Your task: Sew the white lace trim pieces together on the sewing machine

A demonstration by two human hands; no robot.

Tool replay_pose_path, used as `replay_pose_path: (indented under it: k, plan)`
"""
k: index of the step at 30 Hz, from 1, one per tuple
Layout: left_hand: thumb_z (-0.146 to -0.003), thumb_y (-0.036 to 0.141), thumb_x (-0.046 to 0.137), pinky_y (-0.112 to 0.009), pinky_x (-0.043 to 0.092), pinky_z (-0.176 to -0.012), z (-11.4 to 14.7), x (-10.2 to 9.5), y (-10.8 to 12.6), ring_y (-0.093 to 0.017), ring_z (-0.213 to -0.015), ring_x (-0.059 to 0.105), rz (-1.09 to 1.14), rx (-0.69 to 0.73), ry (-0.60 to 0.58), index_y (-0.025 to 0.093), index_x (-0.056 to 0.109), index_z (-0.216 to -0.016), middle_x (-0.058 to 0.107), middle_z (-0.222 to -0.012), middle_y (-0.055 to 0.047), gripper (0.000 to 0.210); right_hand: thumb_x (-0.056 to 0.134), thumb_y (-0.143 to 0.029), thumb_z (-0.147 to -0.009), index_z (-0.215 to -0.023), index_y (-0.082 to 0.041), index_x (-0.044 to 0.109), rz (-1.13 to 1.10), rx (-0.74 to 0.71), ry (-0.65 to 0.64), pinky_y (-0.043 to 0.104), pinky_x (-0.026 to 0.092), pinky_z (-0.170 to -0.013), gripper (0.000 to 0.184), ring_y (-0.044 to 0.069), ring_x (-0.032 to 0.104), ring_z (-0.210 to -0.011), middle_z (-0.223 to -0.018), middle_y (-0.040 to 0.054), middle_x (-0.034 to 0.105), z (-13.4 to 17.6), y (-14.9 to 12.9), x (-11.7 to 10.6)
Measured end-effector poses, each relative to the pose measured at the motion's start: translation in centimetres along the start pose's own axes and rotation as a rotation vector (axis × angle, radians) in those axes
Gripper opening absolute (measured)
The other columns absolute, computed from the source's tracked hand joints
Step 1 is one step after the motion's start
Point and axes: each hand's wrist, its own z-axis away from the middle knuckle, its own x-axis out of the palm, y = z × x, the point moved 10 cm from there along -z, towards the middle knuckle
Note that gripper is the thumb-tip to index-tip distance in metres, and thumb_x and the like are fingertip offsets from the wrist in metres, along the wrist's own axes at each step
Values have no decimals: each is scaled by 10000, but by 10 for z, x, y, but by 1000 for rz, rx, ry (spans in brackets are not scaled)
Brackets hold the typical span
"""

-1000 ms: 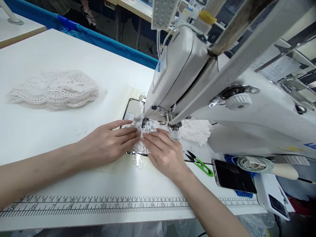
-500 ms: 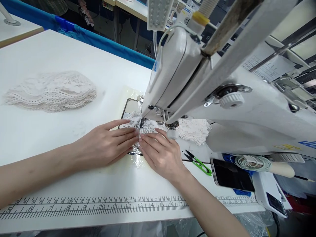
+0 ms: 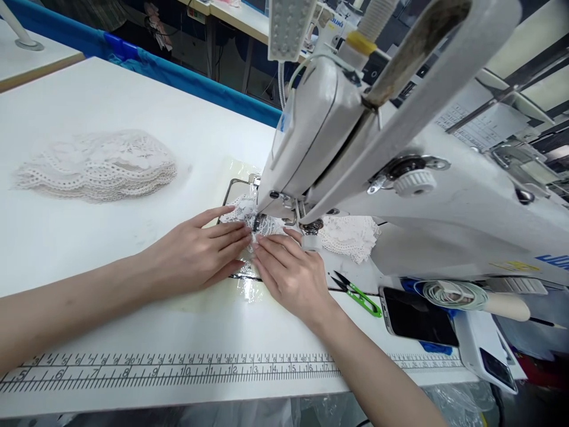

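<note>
A piece of white lace (image 3: 243, 209) lies beneath the presser foot (image 3: 256, 222) of a white sewing machine (image 3: 306, 127). My left hand (image 3: 200, 246) rests flat on the left side of the lace, fingers stretched out toward the foot. From the right, my right hand (image 3: 293, 270) lies with fingers extended over the lace edge just in front of the foot. The fingertips of both hands nearly meet there and cover part of the lace. More white lace (image 3: 349, 237) sits under the machine arm, right of the needle area.
A stack of scalloped lace pieces (image 3: 98, 166) lies on the table at left. Green thread snips (image 3: 362, 300) and a phone (image 3: 418, 315) are right of my right hand. A ruler strip (image 3: 178, 372) runs along the front edge. A bundled cable (image 3: 456, 293) lies beyond the phone.
The lace has shifted a little away from me past the presser foot, and my left fingers have moved slightly forward with it. My right hand stays nearly in place. The view has shifted slightly.
</note>
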Motion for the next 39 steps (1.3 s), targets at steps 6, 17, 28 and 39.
replay_pose_path:
  k: [6, 17, 28, 39]
  plan:
    - [-1086, 277, 518, -423, 471, -1212, 3, -4, 4, -214, -1096, 771, -45, 2, 7, 116, 759, -1133, 815, -1159, -82, 293, 625, -234, -1045, -1105, -176, 795, -81, 95, -45, 388, 573, -1029, 190, 185, 758, -977, -1213, 62, 802, 2, 7, 5]
    - [-1105, 332, 482, -461, 421, -1233, 4, 5, -5, -218, -1181, 739, -55, -65, -41, 132, 722, -1211, 787, -1248, -86, 330, 577, -249, -1065, -1164, -185, 770, -22, 128, -64, 416, 554, -1040, 226, 210, 723, -1034, -1152, 85, 790, -1, 12, 7]
    - [-1097, 358, 481, -476, 423, -1237, 3, 14, -16, -229, -1216, 727, -69, -73, -71, 184, 715, -1280, 782, -1268, -69, 344, 596, -279, -1058, -1211, -203, 775, 75, 161, -101, 458, 526, -1076, 247, 246, 704, -1057, -1125, 90, 791, -2, 17, 15]
    - [-1107, 401, 452, -488, 472, -1174, -1, 14, -22, -258, -1194, 734, -41, -109, -31, 118, 735, -1251, 782, -1247, -118, 425, 596, -279, -1060, -1091, -218, 793, 114, 146, -14, 472, 448, -1156, 208, 216, 717, -975, -1106, 55, 810, 0, 22, 1]
